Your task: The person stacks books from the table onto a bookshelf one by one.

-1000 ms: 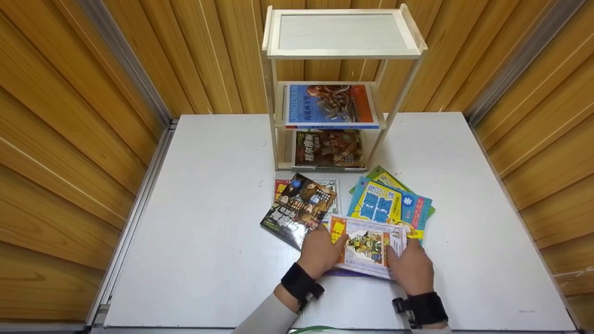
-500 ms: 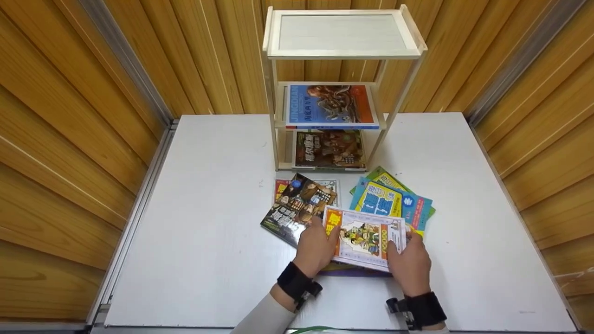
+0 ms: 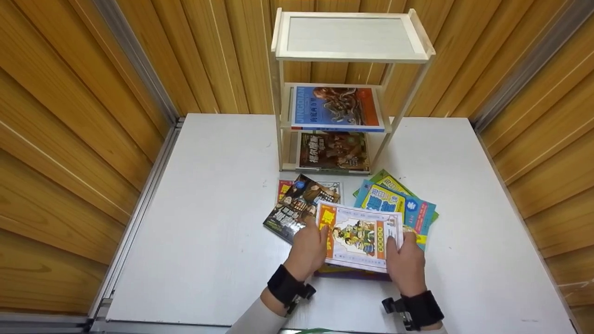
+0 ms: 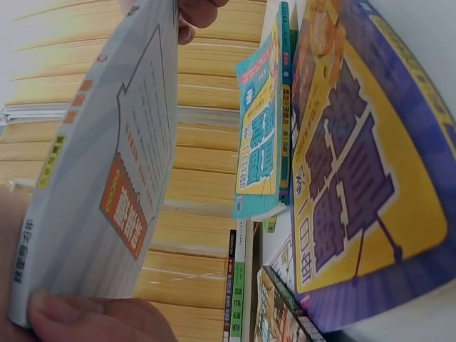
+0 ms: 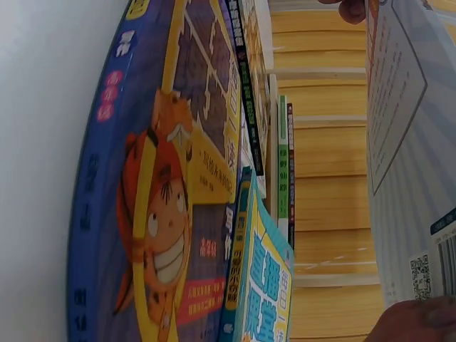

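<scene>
The pale book (image 3: 357,236), lower centre of the head frame, sits slightly farther left than a second ago, gripped at either end by the left hand (image 3: 304,251) and right hand (image 3: 407,266) (clear of the purple book (image 4: 374,160) beneath), seemingly fully lifted.

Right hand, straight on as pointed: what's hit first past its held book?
Likely the blue book, lying just beyond the right hand; the hand looks raised, so it might pass over. Depth is unclear.
</scene>
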Motion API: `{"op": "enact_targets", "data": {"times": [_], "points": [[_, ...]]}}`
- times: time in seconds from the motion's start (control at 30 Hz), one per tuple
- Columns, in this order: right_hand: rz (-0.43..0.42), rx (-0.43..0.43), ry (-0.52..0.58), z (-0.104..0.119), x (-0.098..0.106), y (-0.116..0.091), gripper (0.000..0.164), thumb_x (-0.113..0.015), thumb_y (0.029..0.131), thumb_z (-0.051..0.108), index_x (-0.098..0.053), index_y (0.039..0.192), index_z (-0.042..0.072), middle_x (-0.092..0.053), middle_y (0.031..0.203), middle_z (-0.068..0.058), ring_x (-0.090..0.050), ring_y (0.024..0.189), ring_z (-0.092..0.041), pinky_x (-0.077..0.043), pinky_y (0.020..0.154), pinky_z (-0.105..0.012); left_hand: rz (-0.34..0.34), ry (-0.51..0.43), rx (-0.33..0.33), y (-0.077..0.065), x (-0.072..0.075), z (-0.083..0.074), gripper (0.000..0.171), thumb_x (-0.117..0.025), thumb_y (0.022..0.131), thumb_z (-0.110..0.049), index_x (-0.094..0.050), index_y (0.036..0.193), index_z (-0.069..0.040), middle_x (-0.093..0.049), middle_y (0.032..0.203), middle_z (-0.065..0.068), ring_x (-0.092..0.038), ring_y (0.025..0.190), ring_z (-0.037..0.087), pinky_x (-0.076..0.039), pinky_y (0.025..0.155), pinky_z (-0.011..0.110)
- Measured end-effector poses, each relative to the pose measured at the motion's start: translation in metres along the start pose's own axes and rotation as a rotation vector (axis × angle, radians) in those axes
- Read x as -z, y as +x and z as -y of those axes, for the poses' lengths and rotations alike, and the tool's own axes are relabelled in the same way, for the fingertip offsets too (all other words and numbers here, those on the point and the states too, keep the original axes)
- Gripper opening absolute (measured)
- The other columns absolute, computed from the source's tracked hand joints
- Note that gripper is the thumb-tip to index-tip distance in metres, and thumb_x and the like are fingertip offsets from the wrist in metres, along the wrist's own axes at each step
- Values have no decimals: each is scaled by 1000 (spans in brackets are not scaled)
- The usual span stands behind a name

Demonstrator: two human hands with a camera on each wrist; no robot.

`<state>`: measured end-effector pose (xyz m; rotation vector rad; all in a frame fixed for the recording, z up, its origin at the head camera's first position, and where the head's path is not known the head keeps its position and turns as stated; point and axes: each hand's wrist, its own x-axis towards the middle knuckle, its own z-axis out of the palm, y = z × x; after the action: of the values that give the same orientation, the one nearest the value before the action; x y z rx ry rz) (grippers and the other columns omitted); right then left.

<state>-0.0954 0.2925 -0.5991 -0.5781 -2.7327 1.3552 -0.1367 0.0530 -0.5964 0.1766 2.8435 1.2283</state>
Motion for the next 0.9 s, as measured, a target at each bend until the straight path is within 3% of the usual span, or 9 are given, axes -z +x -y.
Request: {"op": "enact_targets", "data": {"times": [0.23,0.4,0.63,0.9], "points": [[57,3,7,14,0,-4,44,-47,117,32,-42,145,-2,-70,112,-23,-73,81,-22,-58,63,-28,22,-19,55,-3,13,0,41,-47,119,-35,-54,127,4,-60,76,5,-58,67,19,-48,59,37],[32,74,23,37,7,-1,43,-48,117,32,-45,141,-2,-70,112,-24,-74,82,-24,-58,63,-26,-22,-41,77,2,32,-8,37,-52,118,-36,-54,120,0,-58,78,5,-56,67,18,-44,57,31],[-23,174,26,78,8,25,46,-49,116,35,-47,142,-3,-71,115,-27,-74,86,-30,-58,65,-26,-175,-89,76,31,64,-20,34,-61,114,-36,-52,116,-3,-55,79,5,-56,69,20,-46,60,34],[-63,216,49,112,9,64,45,-50,116,35,-50,139,-4,-71,113,-27,-75,90,-35,-55,66,-28,-306,-69,34,70,85,-32,34,-64,112,-36,-55,109,-3,-58,78,8,-62,74,27,-53,69,46]]}}
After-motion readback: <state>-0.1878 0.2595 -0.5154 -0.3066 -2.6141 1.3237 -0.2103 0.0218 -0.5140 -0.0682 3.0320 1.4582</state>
